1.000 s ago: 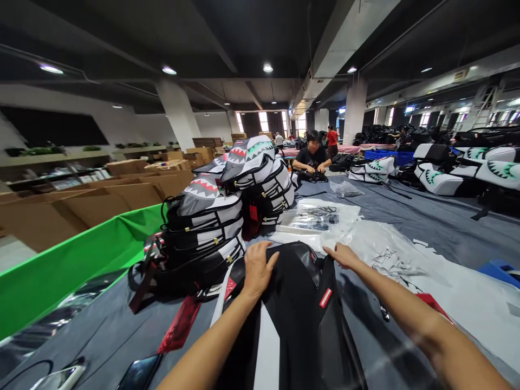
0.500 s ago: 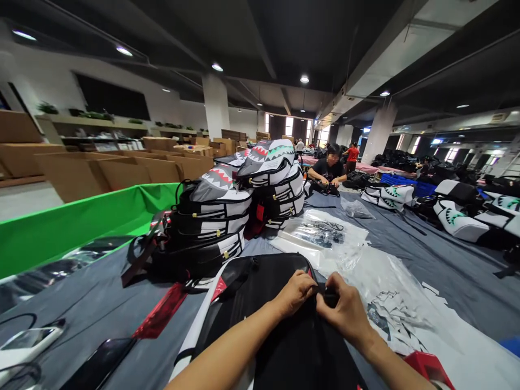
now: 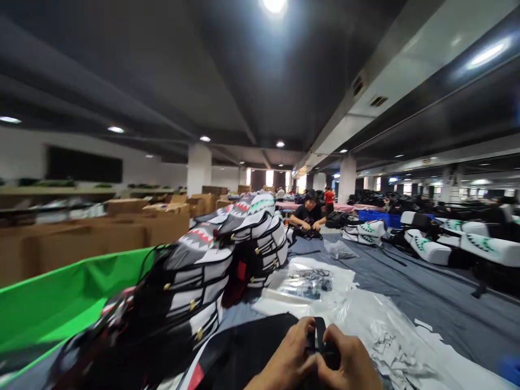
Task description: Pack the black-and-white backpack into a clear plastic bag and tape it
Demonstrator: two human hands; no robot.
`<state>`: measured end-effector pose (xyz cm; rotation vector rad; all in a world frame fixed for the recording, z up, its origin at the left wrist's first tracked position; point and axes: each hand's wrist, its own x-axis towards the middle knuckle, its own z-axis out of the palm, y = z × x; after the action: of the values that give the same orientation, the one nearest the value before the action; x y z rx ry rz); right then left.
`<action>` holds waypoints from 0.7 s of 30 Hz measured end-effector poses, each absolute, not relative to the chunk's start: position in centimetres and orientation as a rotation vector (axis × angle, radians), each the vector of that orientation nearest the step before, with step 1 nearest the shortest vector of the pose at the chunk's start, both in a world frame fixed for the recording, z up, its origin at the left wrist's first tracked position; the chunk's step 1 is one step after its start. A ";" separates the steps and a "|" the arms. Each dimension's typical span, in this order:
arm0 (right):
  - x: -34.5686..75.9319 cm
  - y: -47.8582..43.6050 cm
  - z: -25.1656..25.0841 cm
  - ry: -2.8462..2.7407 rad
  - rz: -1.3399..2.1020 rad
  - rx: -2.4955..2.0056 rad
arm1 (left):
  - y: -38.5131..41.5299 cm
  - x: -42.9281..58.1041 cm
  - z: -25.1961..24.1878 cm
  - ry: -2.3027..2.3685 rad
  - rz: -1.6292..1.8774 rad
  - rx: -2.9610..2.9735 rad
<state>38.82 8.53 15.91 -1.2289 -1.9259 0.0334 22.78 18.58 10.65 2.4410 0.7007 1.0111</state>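
Low in the view lies a black backpack (image 3: 244, 346) with a white side edge and a red patch, cut off by the lower border. Over its far right part, my left hand (image 3: 289, 349) is closed, thumb and fingers pinching a black strap (image 3: 320, 328). My right hand (image 3: 351, 362) closes on the same strap from the other side, fingers bent. A short flat end of the strap stands up between both hands. Whether a buckle sits in my grip is hidden by the fingers.
Stacked backpacks (image 3: 203, 271) with shark-teeth prints rise at left, before a green sheet (image 3: 81, 292). Clear plastic bags (image 3: 309, 279) and white scraps (image 3: 394, 352) lie right. Across the table, a person (image 3: 309, 214) handles something black. More backpacks (image 3: 426, 246) lie far right.
The view has tilted up, so hands and backpack appear lower. My hands have come closer together, and the strap end now stands up between them.
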 end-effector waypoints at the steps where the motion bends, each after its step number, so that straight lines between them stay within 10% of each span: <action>1: 38.9 8.6 16.5 -1.938 0.046 -1.281 | 18.6 22.9 11.2 0.637 1.069 2.464; 7: 38.4 8.6 21.6 -1.907 0.133 -1.327 | 17.6 24.0 15.3 0.759 1.684 2.431; 21: 37.8 12.1 21.1 -1.917 0.468 -1.151 | 12.4 19.1 16.7 0.960 1.138 2.229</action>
<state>37.83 12.10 21.14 -1.1506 -1.9170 0.4676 19.09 12.39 16.74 2.2285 0.9597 1.1381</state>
